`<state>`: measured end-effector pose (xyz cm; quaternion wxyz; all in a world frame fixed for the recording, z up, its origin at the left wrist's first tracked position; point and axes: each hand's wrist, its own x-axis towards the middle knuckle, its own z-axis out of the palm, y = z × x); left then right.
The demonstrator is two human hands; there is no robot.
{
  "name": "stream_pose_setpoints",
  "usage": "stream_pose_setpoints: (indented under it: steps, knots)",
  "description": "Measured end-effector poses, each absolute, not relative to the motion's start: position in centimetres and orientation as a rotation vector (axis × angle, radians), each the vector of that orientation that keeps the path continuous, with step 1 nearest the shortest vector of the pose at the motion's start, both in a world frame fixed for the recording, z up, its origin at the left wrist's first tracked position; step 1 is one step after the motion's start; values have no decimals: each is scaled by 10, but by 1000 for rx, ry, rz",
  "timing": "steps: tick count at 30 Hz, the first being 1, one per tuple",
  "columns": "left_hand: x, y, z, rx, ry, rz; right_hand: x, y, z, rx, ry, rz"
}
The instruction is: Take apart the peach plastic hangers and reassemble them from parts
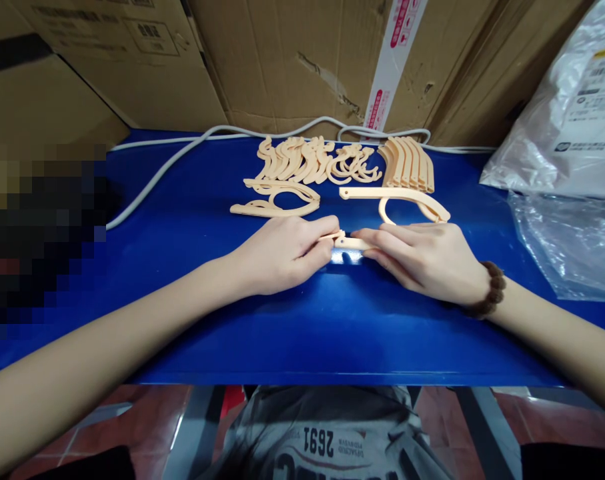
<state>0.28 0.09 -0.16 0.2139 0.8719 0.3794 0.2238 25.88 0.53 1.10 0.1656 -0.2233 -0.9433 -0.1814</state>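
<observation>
My left hand [295,257] is closed, pinching a thin cream plastic piece [331,236] between thumb and fingertips. From the other side, my right hand [425,260] grips a cream plastic hanger arm [353,243] with a small hole near its end. The two pieces meet in the gap between my hands; I cannot tell whether they are joined. Just beyond my right hand lies a part-built folding hanger [395,193] with a curved hook part. Past my left hand rest folded hangers [277,211]. My fingers hide much of both held pieces.
Behind are rows of curved arms [287,159], loose hooks [352,163] and wider arms [407,163]. A white cable [152,187] runs along the back of the blue table [282,340]. Cardboard boxes [282,60] stand behind; plastic bags [557,127] lie at right.
</observation>
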Motion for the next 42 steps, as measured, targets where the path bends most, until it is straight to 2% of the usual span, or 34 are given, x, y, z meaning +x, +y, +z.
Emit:
stream_pose_setpoints:
  steps: [11, 22, 30, 35, 42]
  knots:
    - [7, -1, -3, 3115, 1262, 312, 259, 6, 7, -685, -2750, -479]
    - [3, 0, -4, 3373, 1127, 456, 260, 11, 7, -709, -2768, -268]
    - [4, 1, -3, 3389, 1106, 392, 261, 15, 8, -769, -2826, -58]
    - [3, -1, -1, 3365, 1167, 358, 262, 16, 7, -703, -2788, -150]
    - [3, -3, -4, 3377, 1128, 596, 261, 15, 7, -669, -2753, -219]
